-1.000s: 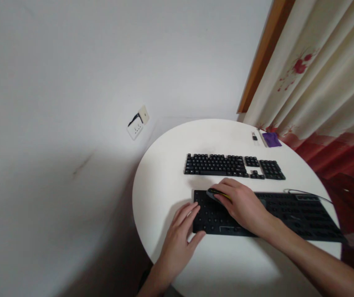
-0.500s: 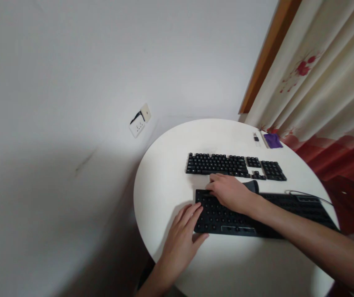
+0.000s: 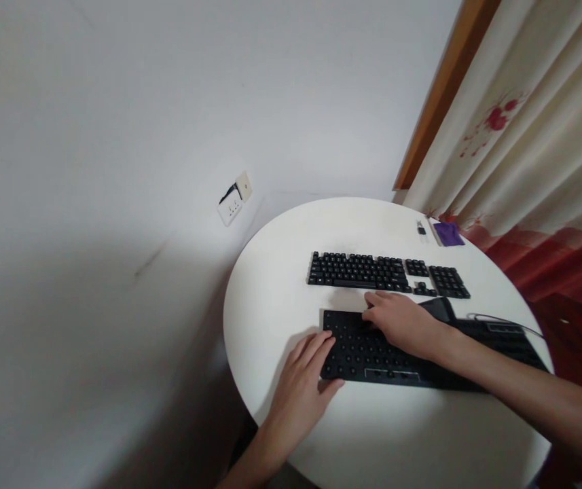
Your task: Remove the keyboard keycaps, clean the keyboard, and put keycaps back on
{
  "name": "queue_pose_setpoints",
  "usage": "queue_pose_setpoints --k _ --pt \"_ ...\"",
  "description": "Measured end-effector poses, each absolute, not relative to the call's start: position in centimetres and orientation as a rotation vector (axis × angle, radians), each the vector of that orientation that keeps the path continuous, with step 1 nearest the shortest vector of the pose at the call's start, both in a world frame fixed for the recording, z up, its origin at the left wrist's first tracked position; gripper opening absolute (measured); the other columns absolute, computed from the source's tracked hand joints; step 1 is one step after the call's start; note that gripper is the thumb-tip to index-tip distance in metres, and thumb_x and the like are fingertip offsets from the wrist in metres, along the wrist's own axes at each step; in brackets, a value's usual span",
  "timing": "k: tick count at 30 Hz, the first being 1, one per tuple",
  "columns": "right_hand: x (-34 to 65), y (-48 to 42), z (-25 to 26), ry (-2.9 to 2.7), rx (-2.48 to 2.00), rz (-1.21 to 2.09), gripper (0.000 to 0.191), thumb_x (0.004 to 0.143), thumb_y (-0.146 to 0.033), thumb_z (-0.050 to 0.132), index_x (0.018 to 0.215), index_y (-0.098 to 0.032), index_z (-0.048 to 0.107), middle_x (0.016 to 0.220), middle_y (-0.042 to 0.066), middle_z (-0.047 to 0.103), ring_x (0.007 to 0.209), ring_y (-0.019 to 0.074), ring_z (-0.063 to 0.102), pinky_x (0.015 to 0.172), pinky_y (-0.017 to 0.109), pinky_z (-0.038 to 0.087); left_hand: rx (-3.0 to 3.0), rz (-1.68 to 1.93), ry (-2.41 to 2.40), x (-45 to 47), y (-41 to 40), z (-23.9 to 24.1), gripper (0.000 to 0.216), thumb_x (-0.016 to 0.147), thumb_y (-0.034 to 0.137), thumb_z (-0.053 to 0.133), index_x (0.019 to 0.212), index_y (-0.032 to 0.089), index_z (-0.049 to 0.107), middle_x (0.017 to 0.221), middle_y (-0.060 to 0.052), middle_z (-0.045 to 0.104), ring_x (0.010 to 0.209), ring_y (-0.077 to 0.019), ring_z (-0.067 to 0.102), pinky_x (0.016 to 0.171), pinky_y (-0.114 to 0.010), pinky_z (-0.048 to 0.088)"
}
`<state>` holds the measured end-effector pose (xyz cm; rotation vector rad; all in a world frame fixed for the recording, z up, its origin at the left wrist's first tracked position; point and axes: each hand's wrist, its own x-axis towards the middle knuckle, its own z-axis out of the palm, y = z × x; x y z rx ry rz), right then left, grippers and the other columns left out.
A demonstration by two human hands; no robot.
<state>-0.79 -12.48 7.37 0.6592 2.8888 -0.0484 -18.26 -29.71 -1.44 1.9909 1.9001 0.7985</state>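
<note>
My right hand [image 3: 403,323] is closed on a dark tool whose black end [image 3: 441,308] sticks out behind the palm. The hand rests on the upper left part of the near black keyboard [image 3: 372,358], which shows rows of round studs. My left hand [image 3: 301,390] lies flat on that keyboard's left end, fingers stretched on top and thumb at the front edge. A second black keyboard [image 3: 356,270] with full keycaps lies just beyond, untouched.
Both keyboards lie on a round white table [image 3: 280,285] set against a white wall with a socket [image 3: 233,201]. A purple cloth [image 3: 447,233] and a small black item [image 3: 422,229] sit at the far edge by the curtain [image 3: 535,156]. A cable [image 3: 494,317] runs off the near keyboard.
My right hand slid toward the keyboard's upper left edge, then back a little to the right; the tool's black end now shows behind it. The left hand stayed put.
</note>
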Motion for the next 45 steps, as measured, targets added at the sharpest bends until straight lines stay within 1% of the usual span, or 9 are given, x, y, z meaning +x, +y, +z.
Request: queue_pose_setpoints --k 4,8,14,19,23,27,33,37,45 --pt "-2.2 -13.0 7.4 3.035 0.699 -0.1 0.021 0.094 -0.015 0.052 0.101 -0.02 0.071 0.104 0.01 0.06 0.099 0.0236 0.055 0.082 0.033 0.043 2.005 0.801 1.91 -18.3 -29.7 -1.5 0.064 0.081 0.022 0.073 0.14 0.025 0.047 0.146 -0.005 0.05 0.135 -0.0282 0.043 0.114 -0.048 0.04" --pt "-4.5 -14.6 6.1 3.091 0.578 -0.161 0.02 0.094 -0.014 0.051 0.102 -0.02 0.069 0.108 0.009 0.058 0.1 0.0233 0.053 0.082 0.033 0.043 2.017 0.788 1.914 -18.4 -29.5 -1.5 0.063 0.081 0.023 0.073 0.14 0.024 0.048 0.145 -0.006 0.052 0.134 -0.0289 0.044 0.113 -0.048 0.041" --pt "-0.7 -15.4 4.2 2.974 1.051 0.054 0.027 0.093 -0.01 0.048 0.111 -0.02 0.066 0.11 0.012 0.057 0.101 0.0273 0.052 0.081 0.037 0.044 2.084 0.789 1.904 -18.7 -29.2 -1.7 0.061 0.084 0.021 0.068 0.14 0.024 0.046 0.144 -0.006 0.052 0.134 -0.0278 0.045 0.113 -0.046 0.042" --pt "6.5 -14.9 3.4 2.869 1.342 0.158 0.034 0.089 -0.004 0.048 0.113 -0.021 0.066 0.109 0.011 0.057 0.099 0.0252 0.054 0.084 0.035 0.044 2.141 0.808 1.89 -19.1 -28.9 -2.3 0.06 0.086 0.025 0.067 0.142 0.024 0.044 0.144 -0.006 0.052 0.134 -0.0275 0.045 0.112 -0.047 0.043" --pt "11.2 -14.3 2.9 2.769 1.59 0.241 0.026 0.095 -0.014 0.047 0.11 -0.02 0.068 0.102 0.011 0.058 0.093 0.0246 0.056 0.084 0.036 0.045 2.159 0.803 1.885 -19.3 -28.9 -2.5 0.059 0.087 0.026 0.065 0.142 0.025 0.042 0.145 -0.007 0.051 0.134 -0.0283 0.045 0.111 -0.048 0.043" --pt "11.9 -14.7 3.0 2.786 1.725 0.21 0.023 0.098 -0.021 0.048 0.11 -0.02 0.067 0.103 0.01 0.058 0.093 0.0239 0.058 0.083 0.034 0.047 2.178 0.808 1.885 -19.4 -29.0 -2.5 0.06 0.088 0.028 0.065 0.144 0.025 0.041 0.146 -0.007 0.05 0.136 -0.0274 0.044 0.113 -0.047 0.042" --pt "6.0 -16.0 3.4 2.991 1.498 0.037 0.02 0.097 -0.02 0.051 0.11 -0.021 0.066 0.105 0.008 0.058 0.096 0.0228 0.055 0.085 0.035 0.047 2.205 0.759 1.89 -19.3 -28.9 -2.6 0.071 0.088 0.031 0.065 0.15 0.026 0.032 0.151 -0.007 0.046 0.139 -0.0265 0.042 0.114 -0.046 0.04" --pt "3.3 -15.9 3.3 2.948 1.382 -0.029 0.016 0.095 -0.019 0.052 0.1 -0.02 0.067 0.107 0.01 0.058 0.098 0.0242 0.055 0.082 0.035 0.047 2.217 0.793 1.882 -19.5 -28.6 -2.8 0.063 0.089 0.031 0.063 0.147 0.028 0.038 0.148 -0.007 0.05 0.136 -0.0271 0.046 0.112 -0.047 0.042" --pt "4.9 -17.3 3.5 2.932 1.276 -0.132 0.018 0.095 -0.015 0.05 0.101 -0.018 0.066 0.109 0.01 0.057 0.101 0.0234 0.053 0.085 0.034 0.046 2.264 0.762 1.81 -19.4 -29.8 -2.8 0.066 0.081 0.029 0.071 0.14 0.027 0.044 0.138 -0.007 0.057 0.127 -0.029 0.053 0.105 -0.045 0.049"
